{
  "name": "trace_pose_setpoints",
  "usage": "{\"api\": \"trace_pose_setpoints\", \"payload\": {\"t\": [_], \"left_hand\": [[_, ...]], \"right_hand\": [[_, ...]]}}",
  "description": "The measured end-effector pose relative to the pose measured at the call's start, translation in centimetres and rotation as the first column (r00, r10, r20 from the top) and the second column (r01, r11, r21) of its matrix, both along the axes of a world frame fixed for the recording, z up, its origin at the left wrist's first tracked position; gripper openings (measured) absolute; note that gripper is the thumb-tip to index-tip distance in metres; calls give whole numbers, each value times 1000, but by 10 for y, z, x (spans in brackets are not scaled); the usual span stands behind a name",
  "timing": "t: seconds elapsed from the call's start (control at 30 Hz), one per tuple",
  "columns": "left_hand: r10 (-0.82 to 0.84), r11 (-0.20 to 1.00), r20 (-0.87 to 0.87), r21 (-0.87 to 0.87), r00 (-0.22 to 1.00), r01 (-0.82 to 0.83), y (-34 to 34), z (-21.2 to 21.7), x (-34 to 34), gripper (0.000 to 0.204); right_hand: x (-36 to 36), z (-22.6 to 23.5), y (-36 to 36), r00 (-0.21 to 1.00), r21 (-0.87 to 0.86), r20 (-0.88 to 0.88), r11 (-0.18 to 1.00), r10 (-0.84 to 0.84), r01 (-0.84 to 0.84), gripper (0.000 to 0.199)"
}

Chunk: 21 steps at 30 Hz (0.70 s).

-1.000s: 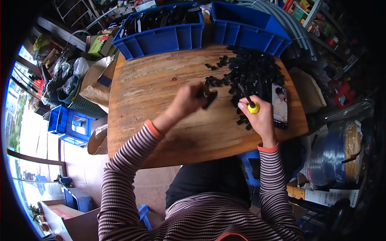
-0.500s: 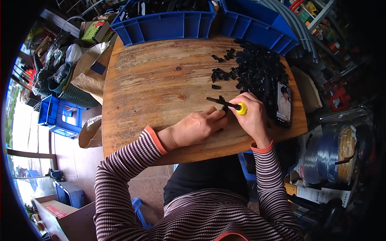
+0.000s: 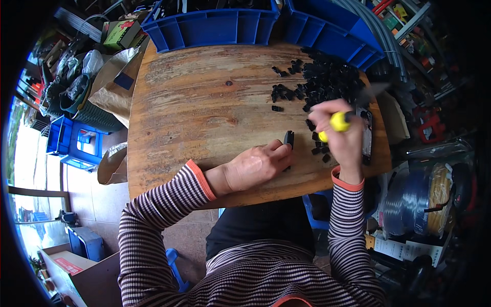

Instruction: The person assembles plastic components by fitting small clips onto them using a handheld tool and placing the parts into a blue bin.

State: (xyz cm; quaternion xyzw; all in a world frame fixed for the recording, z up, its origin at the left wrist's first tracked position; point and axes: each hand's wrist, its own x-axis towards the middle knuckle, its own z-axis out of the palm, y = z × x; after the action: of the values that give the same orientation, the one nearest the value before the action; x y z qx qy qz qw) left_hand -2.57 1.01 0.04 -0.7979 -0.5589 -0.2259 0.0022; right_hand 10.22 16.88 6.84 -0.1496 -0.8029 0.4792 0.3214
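Observation:
Near the front edge of the wooden table (image 3: 189, 112), my left hand (image 3: 258, 165) is closed on a small black plastic piece (image 3: 289, 137), which stands up past the thumb and fingers. My right hand (image 3: 341, 135) is closed round a yellow-handled tool (image 3: 339, 122). The tool's long dark end points to the far right and is smeared by motion, so I cannot tell its exact kind. Beyond my right hand lies a heap of small black plastic pieces (image 3: 332, 77). A few loose ones (image 3: 321, 148) lie just left of that hand.
Two blue crates (image 3: 215, 31) (image 3: 327, 38) stand along the far edge, the left one holding black parts. A phone (image 3: 366, 133) lies at the right edge, partly behind my right hand. Paper bags (image 3: 115, 97) stand left of the table; wrapped coils of tubing (image 3: 411, 199) are at the right.
My right hand has moved right, away from my left hand, and the tool's end has swung from pointing left to pointing far right. Loose black pieces now show where that hand was.

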Motion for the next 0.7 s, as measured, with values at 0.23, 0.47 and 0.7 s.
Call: {"api": "trace_pose_setpoints", "payload": {"t": [0.23, 0.47, 0.7], "left_hand": [[12, 1000, -12, -5, 1000, -12, 5, 2, 3, 45], [-110, 973, -221, 175, 969, 150, 18, 8, 5, 40], [-45, 978, -437, 165, 898, 129, 16, -5, 21, 31]], "right_hand": [[-22, -31, 3, 989, -207, -145, 976, 33, -63, 11], [37, -22, 31, 966, 261, 131, 948, -222, 182, 14], [42, -53, 28, 922, 527, 316, 850, -223, 25, 15]]}}
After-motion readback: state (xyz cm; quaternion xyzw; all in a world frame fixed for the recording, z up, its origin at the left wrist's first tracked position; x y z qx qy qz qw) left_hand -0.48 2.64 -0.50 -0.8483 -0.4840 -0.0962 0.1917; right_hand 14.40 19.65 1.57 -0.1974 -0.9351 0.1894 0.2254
